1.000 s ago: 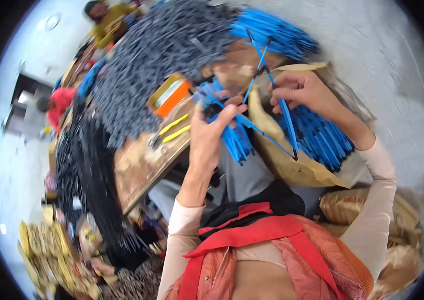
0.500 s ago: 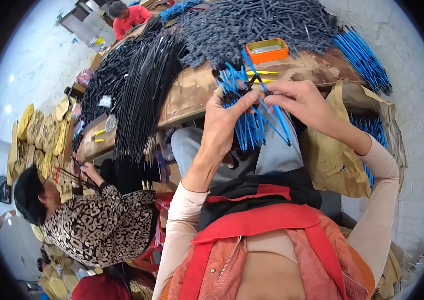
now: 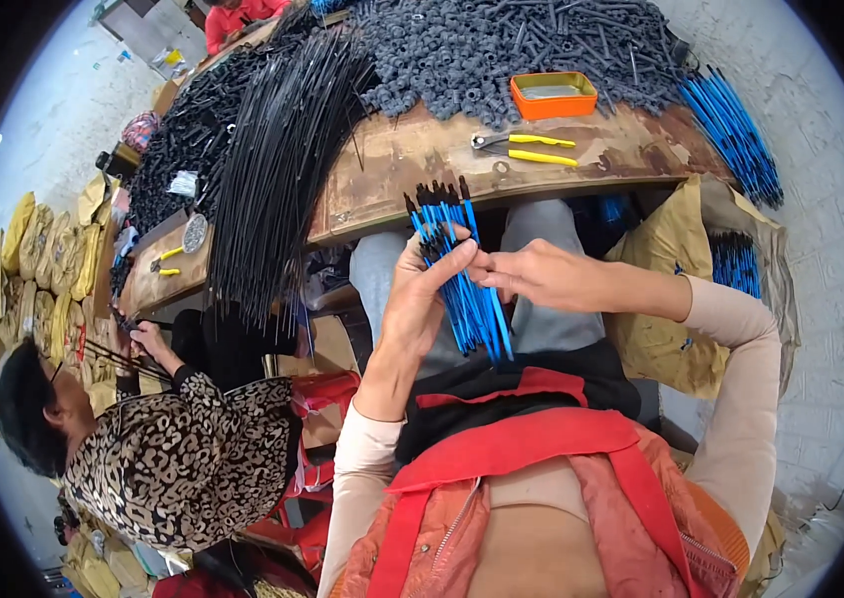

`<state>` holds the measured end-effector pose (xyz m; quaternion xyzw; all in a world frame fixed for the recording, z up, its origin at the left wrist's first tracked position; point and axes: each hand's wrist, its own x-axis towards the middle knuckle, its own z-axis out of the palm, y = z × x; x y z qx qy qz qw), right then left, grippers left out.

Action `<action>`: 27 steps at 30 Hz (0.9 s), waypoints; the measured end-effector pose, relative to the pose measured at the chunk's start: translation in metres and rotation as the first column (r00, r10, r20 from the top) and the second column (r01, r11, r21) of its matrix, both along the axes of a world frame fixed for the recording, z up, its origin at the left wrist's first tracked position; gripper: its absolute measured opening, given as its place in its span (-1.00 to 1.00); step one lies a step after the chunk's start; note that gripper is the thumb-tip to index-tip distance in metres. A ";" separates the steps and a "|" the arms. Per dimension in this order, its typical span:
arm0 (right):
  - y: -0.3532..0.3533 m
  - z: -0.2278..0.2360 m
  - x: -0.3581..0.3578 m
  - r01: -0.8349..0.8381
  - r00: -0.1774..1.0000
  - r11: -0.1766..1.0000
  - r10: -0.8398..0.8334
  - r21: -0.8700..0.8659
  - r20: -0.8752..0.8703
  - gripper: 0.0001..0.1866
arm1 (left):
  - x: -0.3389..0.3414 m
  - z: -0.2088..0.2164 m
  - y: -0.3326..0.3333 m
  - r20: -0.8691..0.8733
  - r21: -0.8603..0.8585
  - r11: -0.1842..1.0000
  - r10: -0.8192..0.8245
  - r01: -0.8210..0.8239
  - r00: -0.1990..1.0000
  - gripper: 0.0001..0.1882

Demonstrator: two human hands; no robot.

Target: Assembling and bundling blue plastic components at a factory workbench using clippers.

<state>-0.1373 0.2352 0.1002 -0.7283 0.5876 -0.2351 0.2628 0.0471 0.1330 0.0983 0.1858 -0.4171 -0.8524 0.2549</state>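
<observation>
Over my lap, a bundle of thin blue rods with black tips [image 3: 464, 314] is wrapped in my left hand [image 3: 414, 294]. Its rods lie close together, black ends up and away from me. My right hand [image 3: 547, 277] meets the bundle from the right, fingers bent and pressed together at its right edge beside my left thumb. Which rods those fingers pinch is partly hidden. On the table edge beyond lie yellow-handled pliers [image 3: 532, 155], and behind them stands an orange tin [image 3: 554, 97].
Grey plastic pieces [image 3: 502, 50] heap the table [image 3: 382, 184]; long black rods [image 3: 282, 169] overhang its left edge. Blue rods [image 3: 731, 135] lie at right, above an open paper sack [image 3: 656, 289] with more inside. A co-worker in a patterned top [image 3: 183, 458] sits left, holding black rods.
The bundle has come down nearer my lap, and its splayed, crossing rods now lie alongside each other. My right hand has moved down and left against it. The pliers are now uncovered.
</observation>
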 end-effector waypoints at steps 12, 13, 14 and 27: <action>-0.073 -0.057 -0.141 0.201 0.776 0.885 -0.405 -0.420 -0.484 -0.41 | -0.074 -0.024 -0.066 -0.154 0.196 0.970 -0.112 0.142 0.982 -0.56; -0.066 -0.052 -0.142 0.199 0.783 0.890 -0.396 -0.410 -0.480 -0.41 | -0.074 -0.028 -0.066 -0.056 0.138 0.984 -0.106 0.113 0.993 -0.59; -0.058 -0.041 -0.143 0.225 0.770 0.907 -0.390 -0.357 -0.505 -0.46 | -0.073 -0.031 -0.066 0.044 0.073 0.993 -0.095 0.091 0.995 -0.63; -0.092 0.044 -0.070 0.237 0.969 0.878 -0.182 -0.417 0.167 -0.76 | -0.083 -0.027 -0.055 0.081 -0.203 0.978 0.071 -0.053 0.994 -0.77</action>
